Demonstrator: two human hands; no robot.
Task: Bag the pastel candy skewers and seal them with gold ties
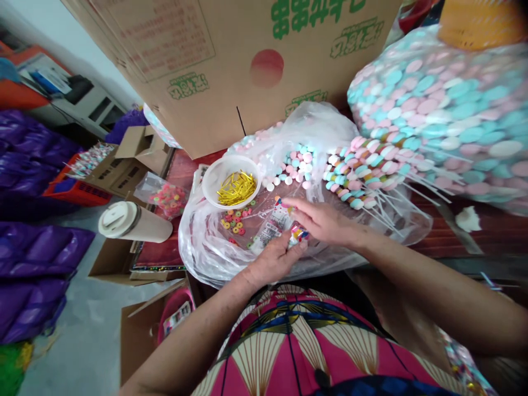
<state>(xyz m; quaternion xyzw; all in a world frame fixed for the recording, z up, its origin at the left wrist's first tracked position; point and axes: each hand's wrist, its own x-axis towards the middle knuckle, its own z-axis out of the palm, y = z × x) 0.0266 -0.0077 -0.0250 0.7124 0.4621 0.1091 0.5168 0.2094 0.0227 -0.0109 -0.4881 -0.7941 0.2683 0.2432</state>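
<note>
My left hand [279,257] is closed on a small printed plastic wrapper [297,233] with bright red, blue and yellow patterns. Just above it, my right hand [322,221] reaches in with its fingers stretched out over the wrapper's upper part; its thumb is mostly hidden. Under both hands lies a clear plastic sheet [206,261], with a flat pile of printed clear wrappers [270,231] on it. Ring-shaped candies [236,224] in several colours are scattered to the left. Pastel marshmallows [296,164] lie behind the hands. Skewered marshmallow sticks [363,170] are heaped to the right.
A white bowl [209,184] holds gold twist ties [237,188]. Left of it are a bag of ring candies [167,199] and a white lidded cup [140,223]. A large cardboard box [231,104] stands behind; a big bag of marshmallows [454,110] sits at right.
</note>
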